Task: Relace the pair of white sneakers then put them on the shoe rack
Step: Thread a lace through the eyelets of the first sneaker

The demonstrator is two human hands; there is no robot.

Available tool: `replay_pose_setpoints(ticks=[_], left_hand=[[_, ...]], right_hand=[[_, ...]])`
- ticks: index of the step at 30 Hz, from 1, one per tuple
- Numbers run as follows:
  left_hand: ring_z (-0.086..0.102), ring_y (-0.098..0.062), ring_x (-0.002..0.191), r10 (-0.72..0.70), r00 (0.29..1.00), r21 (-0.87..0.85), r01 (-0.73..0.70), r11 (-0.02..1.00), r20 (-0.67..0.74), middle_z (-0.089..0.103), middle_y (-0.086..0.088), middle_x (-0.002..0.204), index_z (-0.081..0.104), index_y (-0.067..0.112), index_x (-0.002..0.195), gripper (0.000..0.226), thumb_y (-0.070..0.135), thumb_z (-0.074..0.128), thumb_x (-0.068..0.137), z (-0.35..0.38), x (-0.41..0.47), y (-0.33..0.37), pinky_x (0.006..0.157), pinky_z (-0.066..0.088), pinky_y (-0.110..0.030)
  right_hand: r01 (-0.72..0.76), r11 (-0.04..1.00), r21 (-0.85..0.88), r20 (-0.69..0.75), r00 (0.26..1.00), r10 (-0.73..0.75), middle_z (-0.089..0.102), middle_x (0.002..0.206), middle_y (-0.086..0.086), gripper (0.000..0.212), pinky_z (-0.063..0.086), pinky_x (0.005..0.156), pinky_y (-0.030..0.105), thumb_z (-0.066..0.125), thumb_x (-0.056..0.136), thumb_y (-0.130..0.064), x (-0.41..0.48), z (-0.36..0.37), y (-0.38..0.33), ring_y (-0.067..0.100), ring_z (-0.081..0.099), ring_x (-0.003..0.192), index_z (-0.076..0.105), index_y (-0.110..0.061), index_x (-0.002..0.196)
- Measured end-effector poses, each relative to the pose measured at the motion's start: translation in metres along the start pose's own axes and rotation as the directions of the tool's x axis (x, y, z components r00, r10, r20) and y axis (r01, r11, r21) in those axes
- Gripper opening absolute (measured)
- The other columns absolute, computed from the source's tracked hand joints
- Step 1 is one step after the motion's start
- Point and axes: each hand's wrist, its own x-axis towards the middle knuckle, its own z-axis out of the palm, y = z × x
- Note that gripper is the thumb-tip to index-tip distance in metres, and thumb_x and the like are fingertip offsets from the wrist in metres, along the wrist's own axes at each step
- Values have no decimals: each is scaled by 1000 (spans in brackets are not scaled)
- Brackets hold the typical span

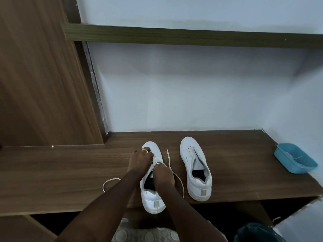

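Nearest, left hand and right hand meet on a white sneaker, lower centre, fingers clamped on its lace.

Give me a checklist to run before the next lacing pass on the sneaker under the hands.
1. Sneaker being laced steady on the wooden ledge: not ok, its heel overhangs the front edge.
2. Both hands at the eyelets: ok, left hand and right hand are on its front.
3. Lace ends free: ok, one trails left, one right, not tangled.
4. Grip on the lace: cannot tell, the fingers hide it.
5. Other sneaker laced: not ok, its eyelets look empty.
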Motion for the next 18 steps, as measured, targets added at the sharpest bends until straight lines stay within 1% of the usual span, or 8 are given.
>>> replay_pose_setpoints(ticks=[2,4,10,14,15,16,17,18], left_hand=[[62,-16,56,30,1000,77,-30,997,-7,63,9,67,66,23,53,21,18,86,48,-4,0,3,56,47,-30],[59,-17,52,29,1000,125,-28,992,-10,59,7,60,63,21,48,23,18,86,45,-5,1,4,54,45,-30],[61,-14,53,17,999,166,-21,986,28,61,9,64,64,23,53,26,23,88,42,1,3,1,54,47,-30],[61,-18,55,26,999,239,-19,971,-27,62,6,64,67,20,57,26,20,88,43,2,0,1,55,49,-33],[61,-19,58,14,1000,268,-7,963,-24,63,6,67,68,19,61,22,22,86,48,1,-1,3,58,49,-34],[63,-19,65,3,1000,292,1,957,-13,64,5,75,71,18,71,17,24,81,59,0,-3,4,64,50,-35],[64,-20,79,-16,1000,303,14,953,4,65,4,89,71,18,88,15,26,70,75,-2,-5,7,74,48,-37],[62,-22,94,-65,997,285,49,957,46,63,1,103,65,16,105,21,23,54,88,-2,-5,8,85,44,-38]], right_hand=[[-1,1000,2,1,1000,1,56,125,11,30,43,94,32,31,98,-3,0,0,0,25,55,116,51,-5,121],[-4,1000,-2,5,1000,4,56,125,12,30,43,94,32,32,98,-2,-1,-1,-1,26,56,116,51,-4,121],[-12,1000,7,1,1000,12,57,124,11,28,44,92,30,34,98,-3,-3,-1,0,24,57,114,51,-5,121],[-18,1000,9,6,1000,18,57,123,11,28,45,92,30,36,97,-2,-4,-2,-2,24,57,113,51,-5,120],[-19,1000,10,4,1000,19,57,123,11,28,45,91,30,35,97,-2,-5,-2,-2,24,57,113,51,-5,120],[-19,1000,11,5,1000,19,57,124,11,28,45,91,30,34,98,-3,-5,-2,-2,24,57,113,51,-5,121],[-19,1000,11,6,1000,19,56,124,11,29,45,92,30,34,98,-3,-5,-3,-2,24,57,114,50,-5,121],[-19,1000,9,7,1000,19,56,125,11,29,45,93,30,33,99,-3,-5,-3,-2,24,57,115,49,-4,123]])
